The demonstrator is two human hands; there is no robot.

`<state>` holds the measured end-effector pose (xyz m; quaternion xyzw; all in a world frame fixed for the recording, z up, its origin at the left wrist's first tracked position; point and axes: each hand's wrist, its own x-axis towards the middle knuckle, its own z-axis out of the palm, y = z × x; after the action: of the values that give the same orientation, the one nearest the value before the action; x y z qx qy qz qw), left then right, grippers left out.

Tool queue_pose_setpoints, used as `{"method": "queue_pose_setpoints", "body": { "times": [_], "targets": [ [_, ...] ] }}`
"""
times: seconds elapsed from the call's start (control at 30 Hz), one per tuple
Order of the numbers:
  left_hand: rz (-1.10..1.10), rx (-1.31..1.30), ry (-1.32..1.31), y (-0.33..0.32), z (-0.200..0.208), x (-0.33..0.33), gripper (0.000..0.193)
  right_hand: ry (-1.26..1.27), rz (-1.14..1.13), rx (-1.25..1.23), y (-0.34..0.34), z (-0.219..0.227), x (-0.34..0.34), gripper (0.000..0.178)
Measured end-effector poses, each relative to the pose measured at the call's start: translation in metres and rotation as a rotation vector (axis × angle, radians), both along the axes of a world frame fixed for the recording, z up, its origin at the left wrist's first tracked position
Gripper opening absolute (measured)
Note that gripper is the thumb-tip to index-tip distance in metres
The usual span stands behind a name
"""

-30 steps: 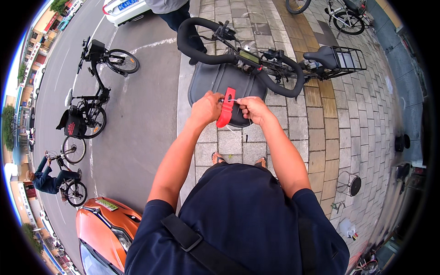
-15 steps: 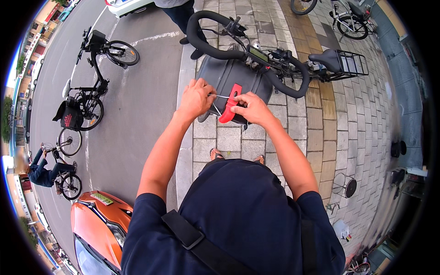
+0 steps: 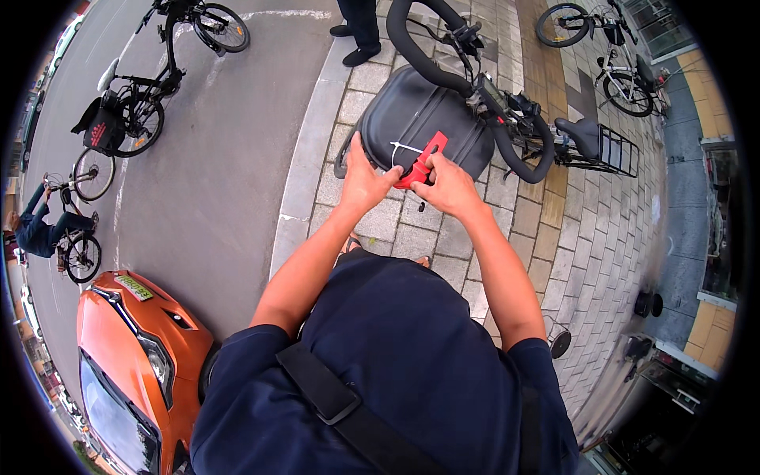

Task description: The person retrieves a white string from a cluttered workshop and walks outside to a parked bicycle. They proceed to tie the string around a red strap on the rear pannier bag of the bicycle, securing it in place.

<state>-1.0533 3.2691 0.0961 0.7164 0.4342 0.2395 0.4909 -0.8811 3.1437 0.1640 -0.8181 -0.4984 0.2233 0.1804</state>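
Observation:
A black ribbed case (image 3: 416, 107) sits on the front of a bicycle, under its thick black handlebar (image 3: 408, 55). Against its near side lies a red plastic piece (image 3: 435, 146), long and curved at the lower end, with a thin white strap (image 3: 405, 146) beside it. My right hand (image 3: 451, 190) pinches this red piece between thumb and fingers. My left hand (image 3: 366, 178) has its index finger stretched along the case's left edge and its thumb out toward the red piece's lower end. Its other fingers are partly hidden.
Behind the handlebar are the bicycle's saddle (image 3: 576, 136) and rear rack (image 3: 619, 150). A person in dark trousers (image 3: 362, 28) stands beyond the case. An orange car (image 3: 134, 348) and a black electric bike (image 3: 150, 103) are on the left. A kerb (image 3: 305, 170) edges the paving.
My left hand has let go of the white strap and lowered, fingers opening beside the case. My right hand still holds the red piece. The whole view has turned and shifted.

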Motion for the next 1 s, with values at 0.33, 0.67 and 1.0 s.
{"method": "queue_pose_setpoints", "body": {
  "times": [0.33,0.67,1.0],
  "targets": [
    [0.063,-0.053,-0.11,-0.009,-0.022,-0.014,0.09,0.082,-0.021,-0.236,0.018,0.034,-0.008,0.057],
    [0.011,-0.763,-0.367,-0.017,-0.047,-0.01,0.043,-0.019,-0.046,-0.236,0.021,0.027,-0.021,0.055],
    [-0.001,-0.752,-0.447,-0.02,-0.048,-0.01,0.047,-0.055,-0.11,-0.286,0.025,0.028,-0.03,0.056]
  ]
}}
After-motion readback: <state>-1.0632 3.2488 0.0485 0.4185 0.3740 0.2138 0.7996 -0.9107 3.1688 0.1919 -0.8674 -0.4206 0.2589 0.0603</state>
